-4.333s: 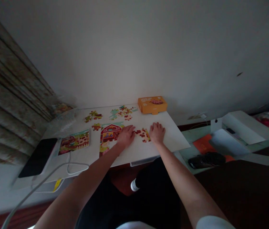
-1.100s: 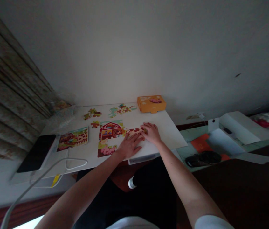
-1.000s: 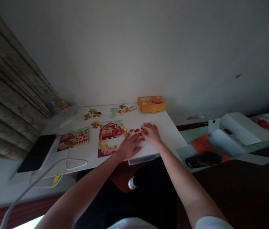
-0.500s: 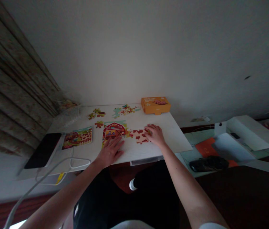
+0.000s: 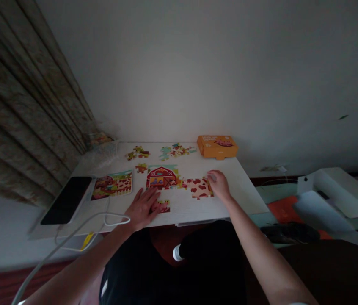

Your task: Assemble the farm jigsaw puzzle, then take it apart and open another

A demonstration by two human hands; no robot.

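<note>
My left hand [image 5: 142, 209] lies palm down near the table's front edge with its fingers spread. Its fingertips rest on and beside a small pink joined puzzle section [image 5: 162, 206], partly covered by the hand. Above that section, and apart from it, is a joined barn section [image 5: 161, 176] of the jigsaw. A brown-spotted cow section [image 5: 200, 187] lies to the right of the barn, linked by a few yellow-green pieces. My right hand [image 5: 219, 184] is at the cow section's right edge, fingers curled together. What they hold, if anything, is hidden.
Loose puzzle pieces [image 5: 177, 150] lie at the back of the table, with more green pieces [image 5: 137, 153] to their left. An orange puzzle box [image 5: 217, 147] stands at the back right. At left are a picture card [image 5: 113, 184], a dark tablet [image 5: 67, 200] and a white cable [image 5: 115, 216].
My left hand has come off the barn section's lower part, and the pink section shows separately below it. My right hand's fingers have curled in at the cow section's edge. The view has shifted.
</note>
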